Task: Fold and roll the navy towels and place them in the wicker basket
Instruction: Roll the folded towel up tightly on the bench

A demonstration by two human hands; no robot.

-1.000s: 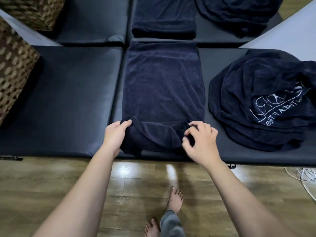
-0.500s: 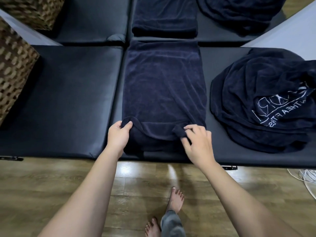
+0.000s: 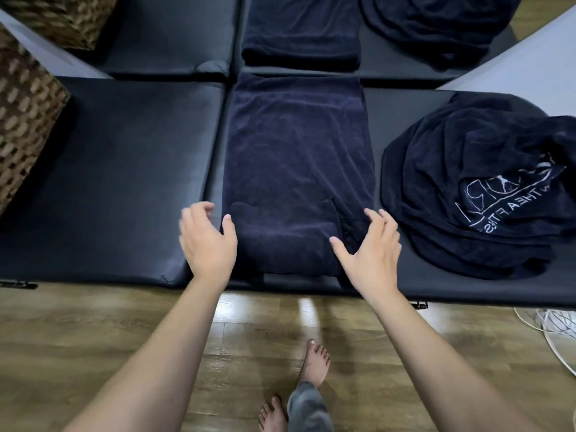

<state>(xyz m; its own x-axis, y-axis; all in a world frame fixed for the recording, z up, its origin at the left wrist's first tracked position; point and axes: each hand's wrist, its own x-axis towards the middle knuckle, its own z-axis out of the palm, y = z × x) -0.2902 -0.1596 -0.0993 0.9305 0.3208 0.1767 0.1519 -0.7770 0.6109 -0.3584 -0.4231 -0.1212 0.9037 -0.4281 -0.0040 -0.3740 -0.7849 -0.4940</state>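
A navy towel (image 3: 296, 151) lies folded into a long strip on the black padded bench (image 3: 124, 182), its near end turned over into a short first roll (image 3: 280, 235). My left hand (image 3: 207, 241) hovers at the roll's left end, fingers spread, holding nothing. My right hand (image 3: 371, 247) is at the roll's right end, also spread and not gripping. A wicker basket (image 3: 25, 120) stands at the far left of the bench.
A heap of unfolded navy towels (image 3: 486, 194) with white lettering lies at the right. A mirror behind the bench reflects the towels and basket. The bench's front edge runs just before my wrists. White cables (image 3: 554, 332) lie on the wooden floor at right; my bare feet are below.
Both hands have let go of the towel's near end and opened. The end they held now lies folded over as a short roll on the strip.
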